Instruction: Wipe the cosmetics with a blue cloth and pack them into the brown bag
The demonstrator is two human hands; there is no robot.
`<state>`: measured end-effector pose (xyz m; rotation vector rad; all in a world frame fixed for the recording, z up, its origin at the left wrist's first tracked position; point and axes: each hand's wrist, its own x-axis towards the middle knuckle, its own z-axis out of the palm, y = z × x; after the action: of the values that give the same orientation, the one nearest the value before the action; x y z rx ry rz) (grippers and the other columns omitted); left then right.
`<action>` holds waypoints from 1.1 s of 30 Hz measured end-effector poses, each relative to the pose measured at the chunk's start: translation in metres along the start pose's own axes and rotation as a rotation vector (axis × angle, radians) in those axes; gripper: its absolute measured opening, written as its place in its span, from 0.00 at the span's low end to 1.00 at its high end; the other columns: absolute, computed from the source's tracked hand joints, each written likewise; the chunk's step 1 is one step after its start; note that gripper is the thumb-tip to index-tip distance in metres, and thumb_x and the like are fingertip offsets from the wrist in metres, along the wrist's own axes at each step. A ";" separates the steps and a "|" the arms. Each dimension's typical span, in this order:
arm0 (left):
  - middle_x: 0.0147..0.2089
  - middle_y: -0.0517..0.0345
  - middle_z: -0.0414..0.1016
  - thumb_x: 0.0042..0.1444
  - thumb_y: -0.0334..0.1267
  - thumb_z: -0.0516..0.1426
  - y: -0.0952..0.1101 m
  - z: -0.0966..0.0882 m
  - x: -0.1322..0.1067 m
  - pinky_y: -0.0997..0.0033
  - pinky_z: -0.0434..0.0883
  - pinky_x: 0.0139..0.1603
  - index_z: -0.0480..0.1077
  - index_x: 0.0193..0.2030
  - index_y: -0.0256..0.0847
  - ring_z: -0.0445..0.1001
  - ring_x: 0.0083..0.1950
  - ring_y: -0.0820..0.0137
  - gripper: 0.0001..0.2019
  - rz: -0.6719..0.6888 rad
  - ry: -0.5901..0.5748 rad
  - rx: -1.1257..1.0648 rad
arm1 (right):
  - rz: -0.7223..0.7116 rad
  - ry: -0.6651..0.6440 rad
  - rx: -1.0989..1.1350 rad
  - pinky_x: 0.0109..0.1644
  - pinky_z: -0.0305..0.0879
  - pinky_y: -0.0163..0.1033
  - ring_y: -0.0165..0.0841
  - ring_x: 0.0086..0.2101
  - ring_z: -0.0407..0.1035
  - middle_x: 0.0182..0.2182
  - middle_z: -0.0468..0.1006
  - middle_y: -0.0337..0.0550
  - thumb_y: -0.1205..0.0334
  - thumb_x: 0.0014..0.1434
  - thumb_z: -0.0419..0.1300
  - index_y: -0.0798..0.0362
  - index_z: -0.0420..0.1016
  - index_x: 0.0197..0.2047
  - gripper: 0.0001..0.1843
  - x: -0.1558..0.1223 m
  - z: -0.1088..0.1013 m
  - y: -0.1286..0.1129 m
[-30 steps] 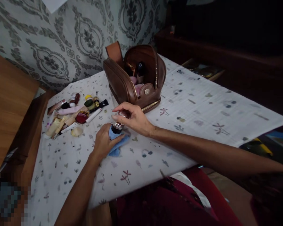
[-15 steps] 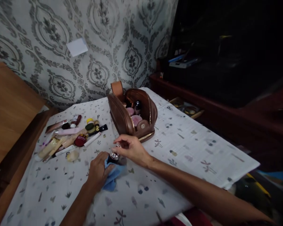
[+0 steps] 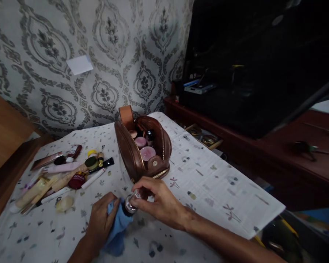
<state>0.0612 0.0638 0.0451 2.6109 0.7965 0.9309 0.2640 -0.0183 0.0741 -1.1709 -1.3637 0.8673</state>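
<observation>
My right hand (image 3: 164, 206) pinches the clear top of a small dark bottle with a shiny silver collar (image 3: 130, 205). A light blue cloth (image 3: 115, 235) is bunched in my left hand (image 3: 102, 217), whose fingers are closed. The cloth wraps the bottle's lower end, so most of its body is hidden. Just beyond my hands stands a brown cosmetic bag (image 3: 127, 151), unzipped at the top. Inside it I see round pink-lidded jars (image 3: 147, 153) and a black-capped bottle (image 3: 149, 137).
To the left lies a heap of cosmetics: a pink tube (image 3: 63, 167), a dark red jar (image 3: 77, 180), a white pen-like stick (image 3: 93, 178) and several others. They rest on a patterned white cloth (image 3: 208, 190). A dark red cabinet (image 3: 235, 153) borders the right side.
The view has shifted, so the bag and cosmetics appear lower and further left. Both hands still hold the bottle and cloth, now lower in view, and the bottle is tilted more to the side.
</observation>
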 end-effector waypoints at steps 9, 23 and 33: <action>0.37 0.58 0.72 0.68 0.31 0.45 0.024 -0.011 0.079 0.75 0.66 0.28 0.58 0.68 0.48 0.75 0.34 0.70 0.23 0.363 -0.066 0.423 | -0.184 0.208 -0.128 0.37 0.68 0.38 0.32 0.33 0.70 0.34 0.77 0.42 0.58 0.61 0.64 0.51 0.75 0.44 0.09 -0.018 -0.061 -0.048; 0.36 0.55 0.74 0.66 0.29 0.48 0.026 0.001 0.079 0.73 0.64 0.31 0.59 0.67 0.42 0.74 0.36 0.68 0.23 0.433 0.054 0.543 | -0.303 0.505 -0.329 0.35 0.66 0.37 0.31 0.31 0.69 0.32 0.75 0.40 0.57 0.60 0.64 0.53 0.75 0.41 0.09 0.036 -0.097 -0.052; 0.33 0.57 0.71 0.67 0.30 0.49 0.023 0.003 0.078 0.74 0.64 0.31 0.60 0.66 0.40 0.73 0.34 0.69 0.22 0.406 0.057 0.466 | -0.266 0.175 -0.711 0.41 0.61 0.37 0.33 0.37 0.68 0.36 0.75 0.45 0.65 0.62 0.61 0.58 0.73 0.40 0.05 0.118 -0.072 -0.020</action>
<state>0.1232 0.0893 0.0914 3.2515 0.5534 1.0245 0.3398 0.0823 0.1350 -1.5010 -1.6872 0.0666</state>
